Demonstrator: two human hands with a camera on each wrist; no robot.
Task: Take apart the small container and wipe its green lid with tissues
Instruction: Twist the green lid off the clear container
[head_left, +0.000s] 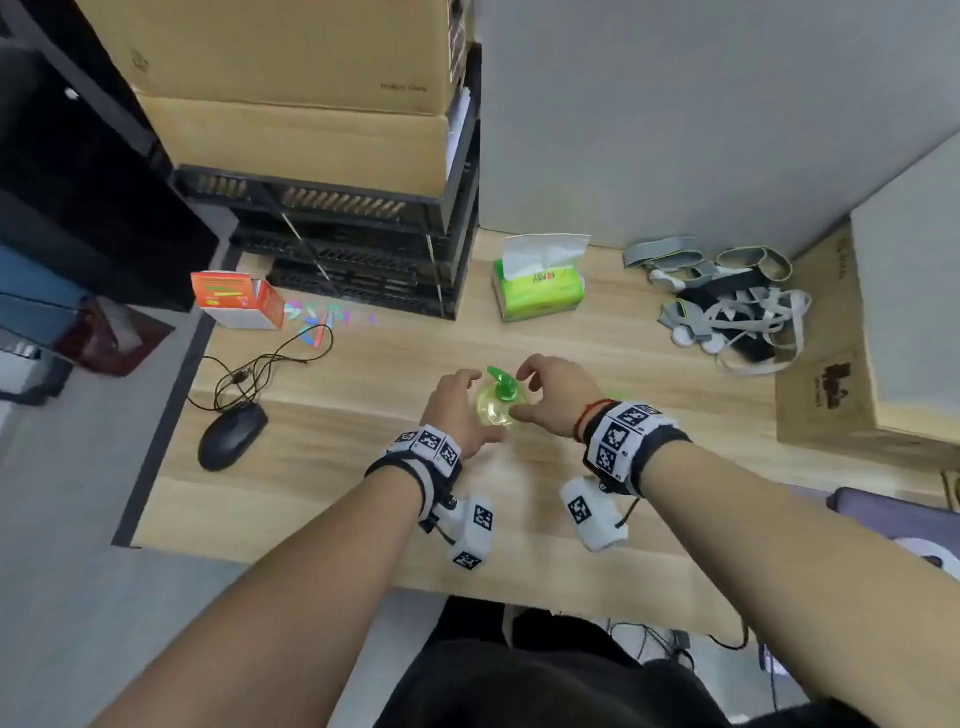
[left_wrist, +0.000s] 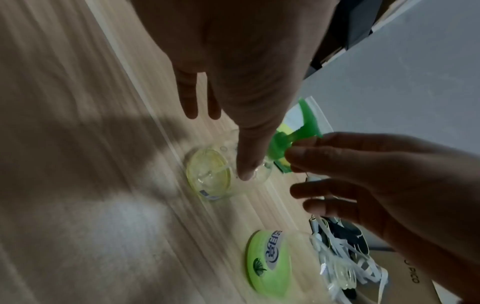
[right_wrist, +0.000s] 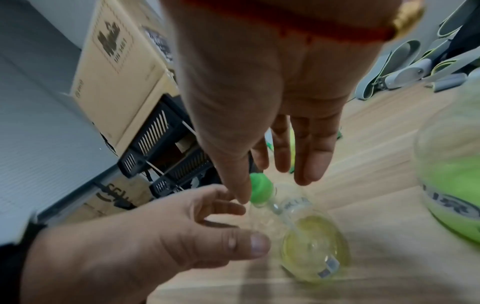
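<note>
Wooden surface (head_left: 363, 374) carries the small container (head_left: 496, 405), its green lid (head_left: 503, 387) apparently still on, both hands (head_left: 457, 410) (head_left: 558, 397) loose-fingered beside it, neither grip closed; opening and wiping with tissues (head_left: 540, 283) remain.

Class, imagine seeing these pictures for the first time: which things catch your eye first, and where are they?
At the middle of the wooden desk, both hands close in on a small clear container with a bright green lid: the left hand on its left, the right hand on its right. Behind them, by the wall, stands a green tissue pack.
</note>
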